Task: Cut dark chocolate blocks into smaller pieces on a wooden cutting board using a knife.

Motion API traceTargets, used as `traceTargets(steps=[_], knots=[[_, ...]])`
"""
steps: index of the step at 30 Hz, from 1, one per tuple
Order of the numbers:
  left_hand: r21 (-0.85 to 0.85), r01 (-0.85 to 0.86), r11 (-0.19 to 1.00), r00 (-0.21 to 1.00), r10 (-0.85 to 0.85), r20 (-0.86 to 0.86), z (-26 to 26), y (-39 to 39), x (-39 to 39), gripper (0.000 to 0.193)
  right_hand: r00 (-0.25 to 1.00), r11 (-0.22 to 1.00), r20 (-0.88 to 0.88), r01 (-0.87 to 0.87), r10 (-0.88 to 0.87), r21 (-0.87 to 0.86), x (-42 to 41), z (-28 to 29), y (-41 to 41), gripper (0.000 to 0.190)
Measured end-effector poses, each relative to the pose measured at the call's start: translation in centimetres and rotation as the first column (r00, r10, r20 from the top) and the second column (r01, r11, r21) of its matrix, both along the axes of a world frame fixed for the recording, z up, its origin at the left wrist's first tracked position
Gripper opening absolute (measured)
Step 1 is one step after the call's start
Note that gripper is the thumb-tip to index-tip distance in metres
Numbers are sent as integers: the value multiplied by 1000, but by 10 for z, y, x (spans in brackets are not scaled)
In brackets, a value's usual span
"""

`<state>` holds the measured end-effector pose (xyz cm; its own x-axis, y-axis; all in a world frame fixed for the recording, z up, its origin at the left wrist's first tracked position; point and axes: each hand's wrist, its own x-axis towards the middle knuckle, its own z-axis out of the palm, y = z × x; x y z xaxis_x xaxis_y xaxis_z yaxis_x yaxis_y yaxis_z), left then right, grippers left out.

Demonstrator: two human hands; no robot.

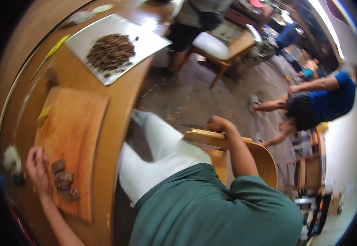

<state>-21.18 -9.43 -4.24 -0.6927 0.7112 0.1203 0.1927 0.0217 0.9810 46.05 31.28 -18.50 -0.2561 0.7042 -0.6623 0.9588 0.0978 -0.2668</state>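
My left hand [38, 169] rests at the long edge of a wooden cutting board [74, 129], its fingers slightly curled and holding nothing that I can see. Beside it on the board lie several brown chunks [64, 181], some cut and close together; what they are made of is hard to tell. My right hand [218, 124] is away from the table, over the armrest [207, 135] of a wooden chair. A thin dark blade, apparently a knife [192, 125], sticks out from its closed fingers; the handle is hidden in the hand.
A metal tray [104, 80] holds a heap of brown pieces [112, 52] on the wooden table [114, 123]. Near it lies a yellow-handled tool [55, 47]. A yellow object [44, 115] touches the board. A white-seated chair [212, 44] and a person in blue [329, 95] are beyond.
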Motion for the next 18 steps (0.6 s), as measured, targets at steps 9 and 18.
traceTargets(steps=[9, 18], knots=[[-40, -24, 999, 989, 18, -146, 12, 2, 22, 16, 980, 965, -64, 195, -187, 173, 3, 8, -9, 26], [106, -88, 991, 925, 121, -360, 74, -34, 48, 27, 678, 891, -674, 450, -295, 63, 28, 23, -12, 21]])
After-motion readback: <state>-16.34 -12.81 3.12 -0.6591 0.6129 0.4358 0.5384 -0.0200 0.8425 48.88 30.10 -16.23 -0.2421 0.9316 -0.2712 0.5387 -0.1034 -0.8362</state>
